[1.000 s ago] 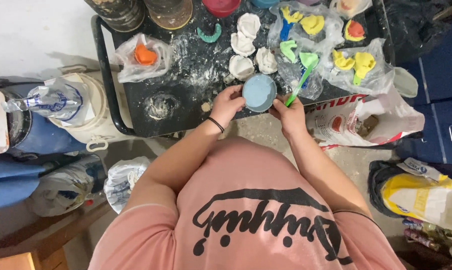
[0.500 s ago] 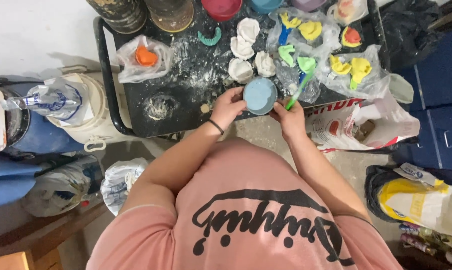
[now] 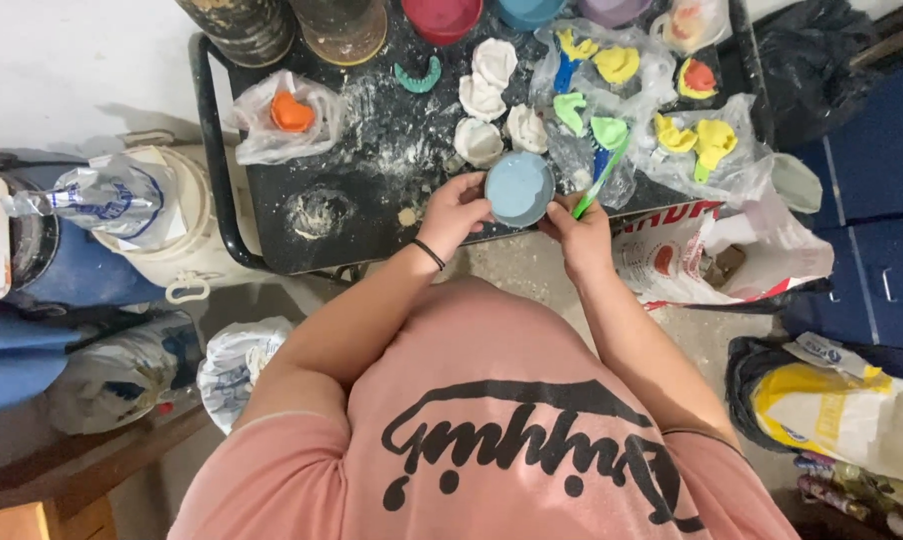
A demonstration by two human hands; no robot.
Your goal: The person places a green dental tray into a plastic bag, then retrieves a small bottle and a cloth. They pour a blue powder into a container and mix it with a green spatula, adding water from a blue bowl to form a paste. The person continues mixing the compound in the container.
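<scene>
The green spatula (image 3: pixel 602 178) now points further up and to the right than a moment ago, its tip lifted clear of the bowl's rim, while the blue bowl (image 3: pixel 519 188) sits in the same spot at the near edge of the black tray (image 3: pixel 372 215). The left hand (image 3: pixel 456 211) wraps around the bowl's left side, fingers curled against its wall. The right hand (image 3: pixel 579 232) is closed around the spatula's handle just beside the bowl; the grip itself is partly hidden, so exactly how the fingers lie is hard to tell. Just beyond the bowl lie white plaster casts (image 3: pixel 488 98) on the powder-dusted tray. To the right, clear plastic bags (image 3: pixel 662 120) hold yellow and green moulds. Further left, an orange mould (image 3: pixel 292 112) rests in its own bag, and a teal arch-shaped piece (image 3: pixel 418 76) lies near the tray's far side.
</scene>
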